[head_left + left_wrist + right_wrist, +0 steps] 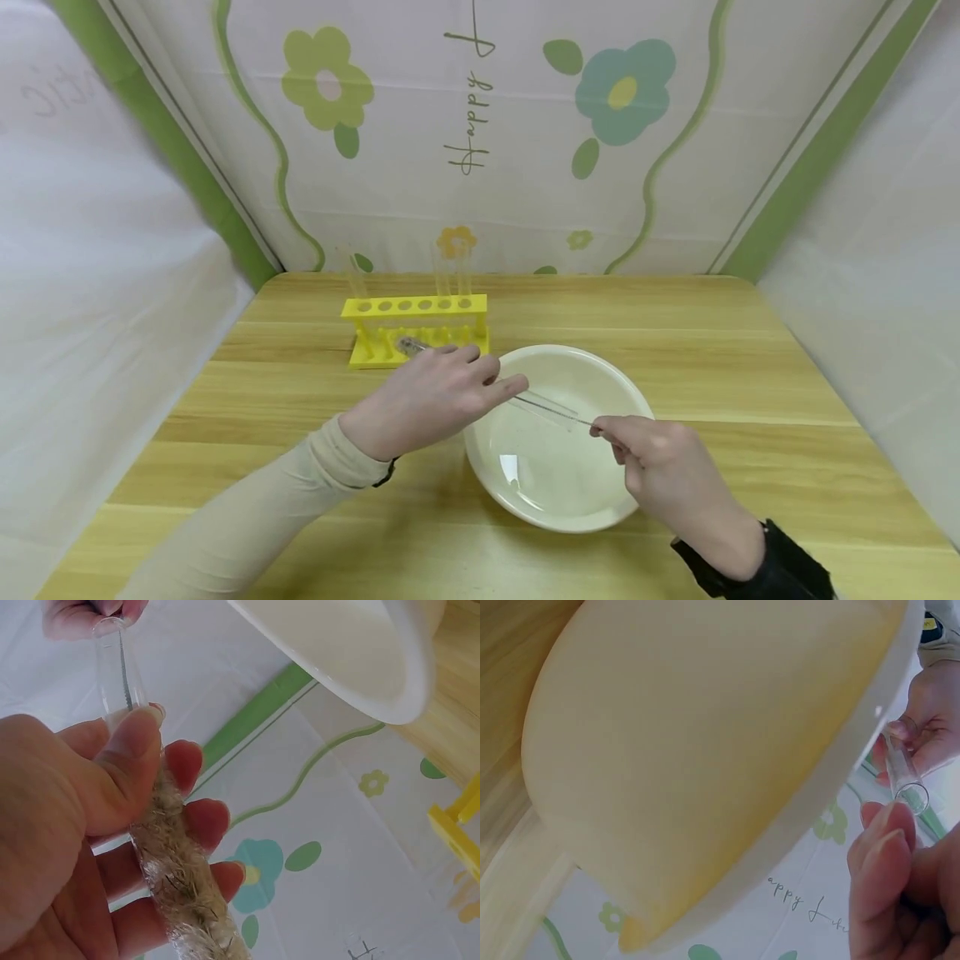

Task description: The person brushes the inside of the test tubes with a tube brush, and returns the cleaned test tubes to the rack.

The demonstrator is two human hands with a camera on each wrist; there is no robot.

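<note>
My left hand (438, 392) grips a clear glass test tube (112, 675), its fingers wrapped round it and its open mouth toward my right hand. Inside the tube sit the pale bristles of a test tube brush (187, 885), filling the closed end. The brush's twisted wire stem (558, 410) runs out through the mouth, and my right hand (667, 471) pinches its end between thumb and fingers. Both hands are above a round white basin (480, 467) that holds water. In the right wrist view the tube's round mouth shows just beyond the right fingertips.
A yellow test tube rack (414, 307) stands behind the left hand, with one clear tube (357, 279) at its left end and two more at its right. The wooden table (750, 358) meets a white flowered cloth (517, 200) at the back.
</note>
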